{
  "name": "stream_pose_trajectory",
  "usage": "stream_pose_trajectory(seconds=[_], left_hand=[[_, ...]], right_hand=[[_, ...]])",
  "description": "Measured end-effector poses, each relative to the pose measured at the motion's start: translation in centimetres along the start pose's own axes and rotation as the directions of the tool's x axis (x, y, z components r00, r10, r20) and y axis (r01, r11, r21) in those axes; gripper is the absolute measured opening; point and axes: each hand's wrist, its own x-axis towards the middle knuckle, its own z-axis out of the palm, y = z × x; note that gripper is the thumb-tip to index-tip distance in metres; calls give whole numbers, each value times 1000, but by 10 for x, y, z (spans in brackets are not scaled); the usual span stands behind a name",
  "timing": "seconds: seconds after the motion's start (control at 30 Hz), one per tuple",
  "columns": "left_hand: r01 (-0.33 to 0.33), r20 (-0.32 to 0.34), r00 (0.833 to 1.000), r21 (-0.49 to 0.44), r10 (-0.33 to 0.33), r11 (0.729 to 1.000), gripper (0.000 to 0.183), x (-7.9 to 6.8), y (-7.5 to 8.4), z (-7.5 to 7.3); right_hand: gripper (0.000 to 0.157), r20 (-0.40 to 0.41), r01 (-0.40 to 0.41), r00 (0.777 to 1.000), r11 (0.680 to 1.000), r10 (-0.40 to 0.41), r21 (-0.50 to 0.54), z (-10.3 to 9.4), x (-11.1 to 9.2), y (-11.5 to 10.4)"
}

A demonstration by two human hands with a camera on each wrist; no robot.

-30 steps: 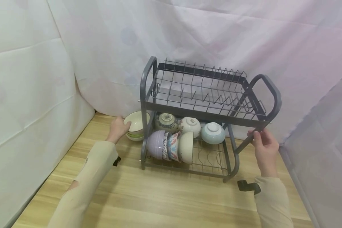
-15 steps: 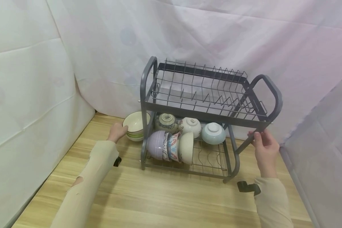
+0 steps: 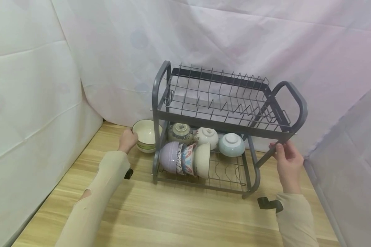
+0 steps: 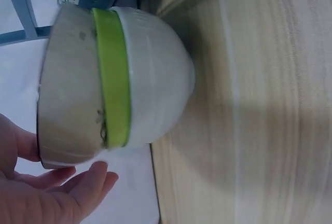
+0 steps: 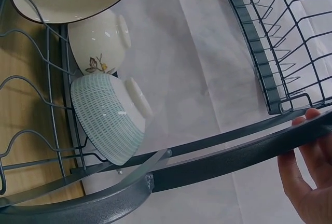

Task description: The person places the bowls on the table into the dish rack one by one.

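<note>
A nested stack of bowls stands on the table left of the dish rack [image 3: 204, 120]. In the left wrist view its top cream bowl [image 4: 70, 89] sits above a green bowl [image 4: 114, 79] and a white bowl [image 4: 158, 79]. My left hand [image 3: 127, 140] pinches the cream bowl's rim, thumb [image 4: 26, 143] at the edge and fingers outside. At the rack's right side my right hand [image 3: 289, 164] grips the dark metal leg [image 5: 223, 167] with thumb and fingers.
On the lower tier, a purple bowl [image 3: 168, 157], patterned bowls and a cream bowl [image 3: 201, 160] lean on their sides in front. Behind them rest upturned bowls, including a light blue bowl [image 3: 232, 145]. Wire dividers [image 3: 216, 92] line the upper tier. White cloth [image 3: 117, 51] hangs behind.
My left hand has come closer around the rim of the top cream bowl, and that bowl has shifted slightly left. My right hand stays on the rack leg.
</note>
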Motion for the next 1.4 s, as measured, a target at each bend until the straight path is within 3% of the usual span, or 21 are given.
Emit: stream_pose_trajectory(seconds=[0.53,0.9,1.17,1.4], left_hand=[[-18,-148,989,-125,-1,992,46,2,2,3],[-5,-156,987,-194,-26,981,47,-3,5,-12],[-95,-127,989,-209,70,973,46,-23,4,-37],[-195,-116,978,-215,173,957,43,-53,-5,-61]], right_hand=[[27,13,0,1000,1000,0,5,-1,0,-1],[25,5,7,1000,1000,-7,2,-1,0,1],[24,8,23,1000,999,-23,23,-3,0,1],[25,11,12,1000,1000,-12,-7,-3,-1,0]])
